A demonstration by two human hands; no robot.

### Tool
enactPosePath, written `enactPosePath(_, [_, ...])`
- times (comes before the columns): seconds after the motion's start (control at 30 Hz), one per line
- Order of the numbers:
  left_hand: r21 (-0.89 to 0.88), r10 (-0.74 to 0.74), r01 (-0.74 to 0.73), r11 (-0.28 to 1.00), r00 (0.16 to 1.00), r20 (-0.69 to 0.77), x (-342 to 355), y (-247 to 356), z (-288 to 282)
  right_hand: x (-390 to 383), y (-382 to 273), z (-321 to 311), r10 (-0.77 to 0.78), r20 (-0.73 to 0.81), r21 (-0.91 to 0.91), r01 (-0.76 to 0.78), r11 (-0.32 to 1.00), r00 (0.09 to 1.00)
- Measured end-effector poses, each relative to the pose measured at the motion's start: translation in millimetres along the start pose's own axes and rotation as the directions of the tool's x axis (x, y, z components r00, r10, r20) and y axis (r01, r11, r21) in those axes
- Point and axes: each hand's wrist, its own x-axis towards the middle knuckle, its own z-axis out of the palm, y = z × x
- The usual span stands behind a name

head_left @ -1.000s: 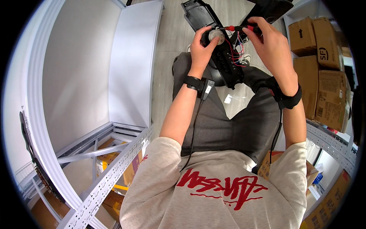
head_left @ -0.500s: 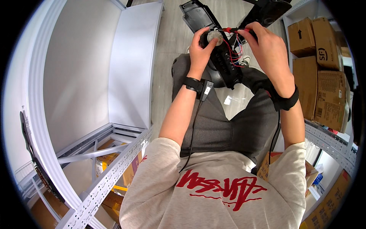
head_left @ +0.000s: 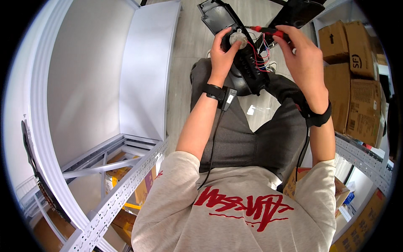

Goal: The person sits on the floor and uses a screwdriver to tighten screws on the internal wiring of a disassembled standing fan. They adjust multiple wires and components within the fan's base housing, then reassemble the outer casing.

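Between the thumb and fingers of my left hand (head_left: pixel 222 54) is a round silver motor (head_left: pixel 237 40) with a small tab on its far edge. It sits against a long black plastic housing (head_left: pixel 218 19) that lies across my lap and knees. My right hand (head_left: pixel 305 63) grips a red-and-black screwdriver (head_left: pixel 265 30), its shaft pointing left. The screwdriver's tip is just right of the motor's tab and looks apart from it. Thin red, white and blue wires (head_left: pixel 264 65) run loose over the right side of the housing.
Another black plastic part (head_left: pixel 298 17) stands beyond my right hand. Cardboard boxes (head_left: pixel 352 84) are stacked on a shelf at the right. A white metal shelf frame (head_left: pixel 113 197) stands at my left. Black cables (head_left: pixel 214 138) trail from both wrist straps.
The screwdriver has drawn back to the right, its tip leaving the motor's tab. My right hand has turned and shifted right. My left hand stays on the motor.
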Motion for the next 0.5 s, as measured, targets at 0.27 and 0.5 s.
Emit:
enactPosePath(0.27, [-0.176,-0.057,0.059,0.983,0.998,0.019,1,-3,-1,-16,-4,-15,0.122,-0.028,0.075,-0.119,0.990,0.992])
enactPosePath(0.5, [0.011,0.048,-0.048,0.999,0.998,0.029,2,-14,-2,-27,0,-4,0.202,0.019,0.135,-0.202,0.970,0.979])
